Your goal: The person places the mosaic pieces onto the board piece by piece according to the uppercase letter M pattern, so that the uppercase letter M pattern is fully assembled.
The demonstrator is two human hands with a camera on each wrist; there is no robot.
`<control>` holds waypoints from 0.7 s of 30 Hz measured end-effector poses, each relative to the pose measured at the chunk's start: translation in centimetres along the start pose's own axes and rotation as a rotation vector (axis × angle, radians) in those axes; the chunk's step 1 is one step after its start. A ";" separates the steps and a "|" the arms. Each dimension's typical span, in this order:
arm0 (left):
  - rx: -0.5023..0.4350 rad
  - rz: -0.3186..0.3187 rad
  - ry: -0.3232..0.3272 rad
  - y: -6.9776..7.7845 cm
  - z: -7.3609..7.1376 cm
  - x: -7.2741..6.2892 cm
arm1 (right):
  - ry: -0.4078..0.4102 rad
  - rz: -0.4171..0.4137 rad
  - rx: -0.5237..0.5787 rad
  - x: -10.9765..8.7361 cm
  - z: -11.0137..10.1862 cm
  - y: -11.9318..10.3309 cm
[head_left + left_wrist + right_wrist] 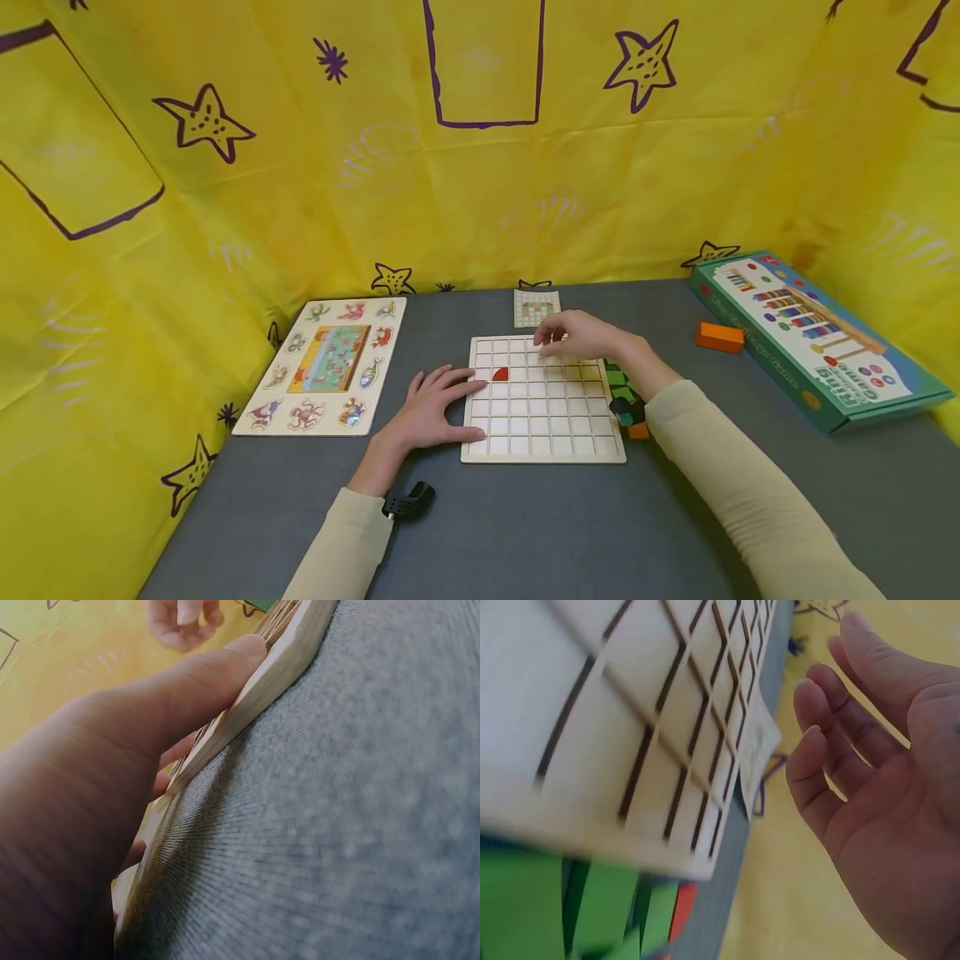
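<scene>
A wooden grid board (543,457) with square cells lies on the grey table. One red quarter-round piece (500,375) sits in a cell near its upper left. My left hand (427,414) rests at the board's left side, fingers spread and tips on the rim; the left wrist view shows the thumb (202,686) along the edge. Above the board's far part hovers my right hand (581,335), its fingers loosely bent. In the right wrist view that palm (885,802) holds nothing. Green blocks (600,907) lie beside the board's right edge, partly hidden by the right wrist in the head view.
A small card with a coloured grid pattern (536,310) lies behind the board. To the left is a sea-animal puzzle board (382,367). An orange block (720,337) and a green game box (817,342) stand at the right. Yellow cloth (480,208) encloses the table.
</scene>
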State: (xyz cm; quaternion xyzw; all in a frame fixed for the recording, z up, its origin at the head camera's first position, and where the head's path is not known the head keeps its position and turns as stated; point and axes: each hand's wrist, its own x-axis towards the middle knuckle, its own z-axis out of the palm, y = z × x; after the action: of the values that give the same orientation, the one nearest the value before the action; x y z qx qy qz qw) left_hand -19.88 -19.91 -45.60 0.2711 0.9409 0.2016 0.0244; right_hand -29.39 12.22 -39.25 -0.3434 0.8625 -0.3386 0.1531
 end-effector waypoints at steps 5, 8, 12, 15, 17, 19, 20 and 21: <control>-0.005 -0.010 -0.007 0.0 0.0 0.0 | 0.033 0.029 0.020 -2.1 -1.2 1.2; -0.008 -0.011 -0.002 0.1 0.0 0.0 | 0.057 0.041 0.028 -3.1 -1.7 1.9; -0.012 -0.008 -0.001 0.1 -0.1 0.0 | 0.084 0.073 0.027 -4.4 -2.4 3.0; -0.013 -0.008 -0.005 0.0 -0.1 -0.1 | 0.093 0.092 0.020 -5.2 -2.9 3.6; -0.014 -0.008 -0.008 0.0 -0.1 0.0 | 0.099 0.109 0.018 -5.6 -3.2 4.0; -0.015 -0.007 -0.008 0.0 0.0 0.0 | 0.104 0.120 0.016 -6.0 -3.4 4.4; -0.016 -0.006 -0.006 0.0 0.0 0.0 | 0.108 0.129 0.017 -6.2 -3.4 4.5; -0.020 -0.004 -0.004 0.0 0.0 0.0 | 0.112 0.144 0.024 -6.3 -3.5 4.7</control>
State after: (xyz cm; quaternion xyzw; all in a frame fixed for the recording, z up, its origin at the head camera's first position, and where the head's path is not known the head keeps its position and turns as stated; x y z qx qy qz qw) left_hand -19.90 -19.96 -45.60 0.2691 0.9394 0.2103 0.0292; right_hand -28.91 20.80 -39.78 -0.2591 0.8881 -0.3555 0.1328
